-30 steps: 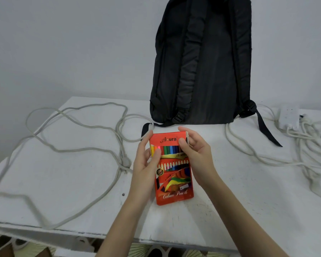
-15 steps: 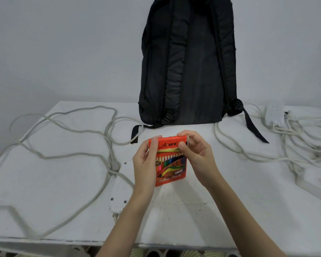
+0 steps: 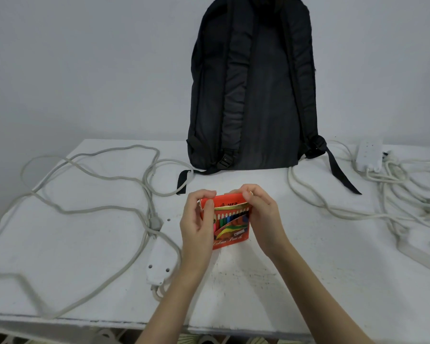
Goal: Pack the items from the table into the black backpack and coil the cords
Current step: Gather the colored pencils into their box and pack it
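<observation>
Here we are looking down at a white table (image 3: 308,281). Both hands are holding an orange colour pencil box (image 3: 230,223) upright, just above the tabletop, near the middle. The left hand (image 3: 196,224) is gripping the box's left edge, thumb curled over the front, fingers behind. The right hand (image 3: 261,219) is pinching the top right corner, fingers bent over the flap. The black backpack (image 3: 253,90) is standing upright behind the box, straps facing us, leaning against the wall. A grey cord (image 3: 90,209) is sprawling loose at left with a power strip (image 3: 159,264); a white cord (image 3: 392,194) is lying tangled at right, uncoiled
</observation>
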Motion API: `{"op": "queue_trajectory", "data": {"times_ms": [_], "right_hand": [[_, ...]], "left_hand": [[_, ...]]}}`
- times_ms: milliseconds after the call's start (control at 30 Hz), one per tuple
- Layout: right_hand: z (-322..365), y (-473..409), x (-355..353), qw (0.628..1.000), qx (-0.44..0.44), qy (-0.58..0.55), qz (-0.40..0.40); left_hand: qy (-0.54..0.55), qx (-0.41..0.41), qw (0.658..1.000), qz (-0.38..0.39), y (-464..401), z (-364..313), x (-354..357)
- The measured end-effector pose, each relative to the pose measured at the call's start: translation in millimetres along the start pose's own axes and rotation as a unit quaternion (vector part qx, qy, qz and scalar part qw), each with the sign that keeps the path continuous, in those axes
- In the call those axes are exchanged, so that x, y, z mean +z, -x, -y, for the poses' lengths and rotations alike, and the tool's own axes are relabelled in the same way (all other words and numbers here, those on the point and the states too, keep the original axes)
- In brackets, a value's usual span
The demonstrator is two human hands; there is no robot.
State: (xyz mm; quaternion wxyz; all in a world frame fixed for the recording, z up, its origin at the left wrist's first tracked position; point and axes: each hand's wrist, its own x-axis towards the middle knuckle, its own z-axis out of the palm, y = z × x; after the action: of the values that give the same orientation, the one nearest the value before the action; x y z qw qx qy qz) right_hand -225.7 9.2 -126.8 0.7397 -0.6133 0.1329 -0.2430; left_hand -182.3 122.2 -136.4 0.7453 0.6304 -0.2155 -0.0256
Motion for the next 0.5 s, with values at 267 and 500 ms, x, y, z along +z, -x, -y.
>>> {"op": "queue_trajectory", "data": {"times_ms": [267, 500], "right_hand": [[-0.4, 0.3, 4.4, 0.998, 0.020, 0.040, -0.053], [-3.4, 4.3, 2.2, 0.999, 0.006, 0.046, -0.022]], "left_hand": [[-0.071, 0.016, 0.997, -0.015, 3.3, 10.0, 5.4], [-0.067, 0.067, 0.995, -0.022, 7.3, 13.3, 7.9]]}}
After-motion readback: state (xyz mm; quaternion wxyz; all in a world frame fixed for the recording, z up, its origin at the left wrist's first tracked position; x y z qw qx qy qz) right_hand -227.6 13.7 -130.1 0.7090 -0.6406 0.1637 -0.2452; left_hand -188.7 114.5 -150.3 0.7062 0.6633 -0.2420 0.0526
